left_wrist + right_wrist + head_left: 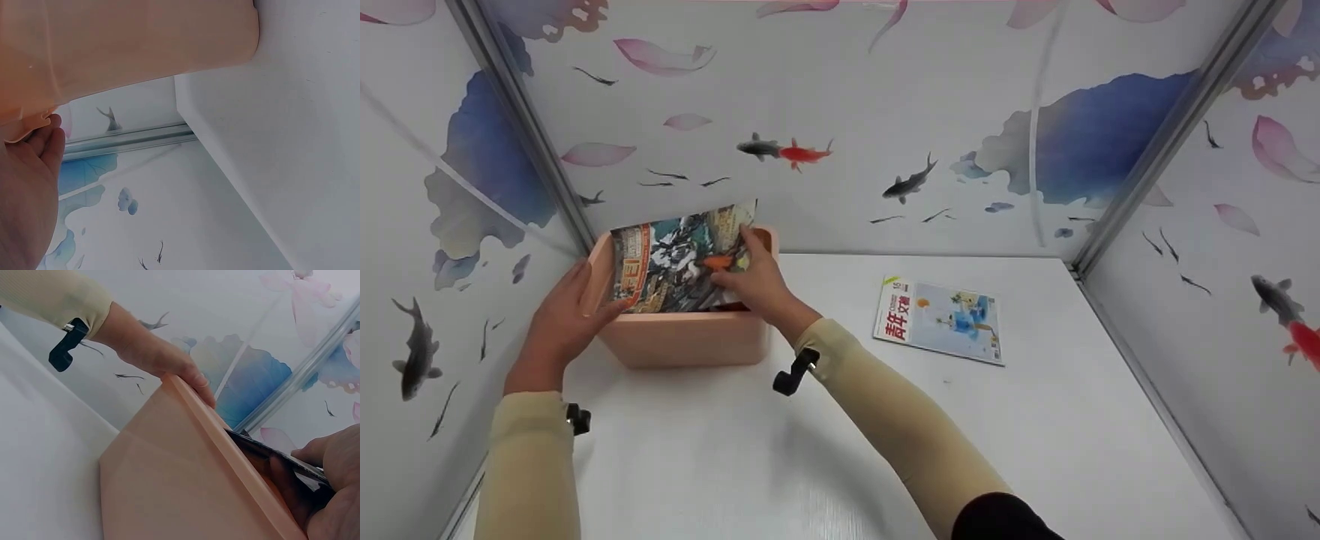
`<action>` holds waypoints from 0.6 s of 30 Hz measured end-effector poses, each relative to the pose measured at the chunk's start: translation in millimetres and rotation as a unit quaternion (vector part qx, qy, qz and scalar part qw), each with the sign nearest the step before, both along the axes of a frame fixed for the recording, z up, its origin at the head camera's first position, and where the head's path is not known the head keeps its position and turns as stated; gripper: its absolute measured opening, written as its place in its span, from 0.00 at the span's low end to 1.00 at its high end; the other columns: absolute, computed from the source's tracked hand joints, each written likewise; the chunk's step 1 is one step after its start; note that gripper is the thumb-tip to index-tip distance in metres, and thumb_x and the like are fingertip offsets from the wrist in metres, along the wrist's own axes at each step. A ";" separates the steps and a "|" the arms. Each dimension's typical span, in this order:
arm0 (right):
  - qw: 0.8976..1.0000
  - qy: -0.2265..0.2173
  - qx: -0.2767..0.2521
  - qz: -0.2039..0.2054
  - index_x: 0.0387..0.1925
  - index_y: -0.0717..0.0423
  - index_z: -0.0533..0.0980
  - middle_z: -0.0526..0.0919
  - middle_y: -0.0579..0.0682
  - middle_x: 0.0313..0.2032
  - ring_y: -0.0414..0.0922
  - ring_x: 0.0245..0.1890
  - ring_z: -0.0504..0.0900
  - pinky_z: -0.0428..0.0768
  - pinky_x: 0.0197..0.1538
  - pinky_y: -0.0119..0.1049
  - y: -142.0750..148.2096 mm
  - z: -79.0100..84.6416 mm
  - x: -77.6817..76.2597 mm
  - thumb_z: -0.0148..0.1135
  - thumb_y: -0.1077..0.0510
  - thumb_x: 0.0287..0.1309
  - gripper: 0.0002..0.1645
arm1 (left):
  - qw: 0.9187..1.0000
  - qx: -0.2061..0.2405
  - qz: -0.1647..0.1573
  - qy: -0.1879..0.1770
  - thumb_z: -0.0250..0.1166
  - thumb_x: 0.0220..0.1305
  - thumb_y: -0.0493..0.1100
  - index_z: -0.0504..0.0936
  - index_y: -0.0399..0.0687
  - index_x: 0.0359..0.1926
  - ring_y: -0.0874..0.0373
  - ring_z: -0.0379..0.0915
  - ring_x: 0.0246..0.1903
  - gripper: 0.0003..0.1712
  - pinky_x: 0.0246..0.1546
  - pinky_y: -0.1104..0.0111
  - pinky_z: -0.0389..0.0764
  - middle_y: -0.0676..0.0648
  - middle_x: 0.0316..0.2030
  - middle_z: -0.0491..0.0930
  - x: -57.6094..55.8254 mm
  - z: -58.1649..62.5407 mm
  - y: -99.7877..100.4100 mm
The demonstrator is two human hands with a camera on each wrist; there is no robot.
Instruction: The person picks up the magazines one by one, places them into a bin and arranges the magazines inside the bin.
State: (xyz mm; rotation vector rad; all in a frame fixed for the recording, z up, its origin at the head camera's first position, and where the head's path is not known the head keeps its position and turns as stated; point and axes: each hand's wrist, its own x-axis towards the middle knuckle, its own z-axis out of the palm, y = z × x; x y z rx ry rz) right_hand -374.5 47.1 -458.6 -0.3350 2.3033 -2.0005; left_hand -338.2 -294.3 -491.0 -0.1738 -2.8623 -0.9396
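A peach plastic bin (pixel 682 341) stands on the white table at the back left. My left hand (pixel 559 322) grips its left end, the thumb over the rim and the fingertips tucked against the outer lip in the left wrist view (pixel 25 185). Tilted in the bin's mouth is a magazine (pixel 679 259) with a dark, busy cover and an orange strip. My right hand (pixel 761 285) pinches this magazine at its right side. From the right wrist, the magazine's edge (pixel 264 451) shows between thumb and fingers, just inside the rim. Its lower part is hidden in the bin.
A second magazine (pixel 941 319), pale blue and white with red characters, lies flat on the table (pixel 840 435) to the right of the bin. Printed wall panels (pixel 840 90) enclose the table at the back and both sides, with metal posts (pixel 525 127) in the corners.
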 end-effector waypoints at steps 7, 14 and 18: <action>1.000 0.008 0.011 0.001 0.91 0.43 0.51 0.53 0.52 0.88 0.51 0.84 0.62 0.82 0.65 0.42 0.6 -0.6 -0.5 0.77 0.60 0.70 0.61 | 1.000 -0.002 0.004 0.001 0.64 0.76 0.71 0.38 0.46 0.91 0.25 0.37 0.85 0.64 0.78 0.24 0.46 0.36 0.89 0.37 0.5 1.0 1.1; 1.000 -0.012 0.016 -0.003 0.90 0.47 0.54 0.61 0.54 0.85 0.48 0.75 0.74 0.83 0.65 0.41 0.2 -0.1 -0.4 0.79 0.57 0.69 0.60 | 1.000 -0.002 0.003 0.009 0.64 0.76 0.71 0.40 0.44 0.91 0.25 0.38 0.85 0.64 0.78 0.25 0.48 0.33 0.89 0.39 0.1 0.0 0.5; 1.000 -0.013 0.024 0.000 0.89 0.51 0.57 0.68 0.57 0.80 0.50 0.73 0.76 0.81 0.69 0.43 -1.0 0.3 0.0 0.78 0.56 0.69 0.57 | 1.000 0.002 0.002 0.021 0.65 0.75 0.72 0.42 0.44 0.91 0.25 0.41 0.85 0.64 0.77 0.24 0.51 0.33 0.88 0.42 -0.1 -1.5 -0.6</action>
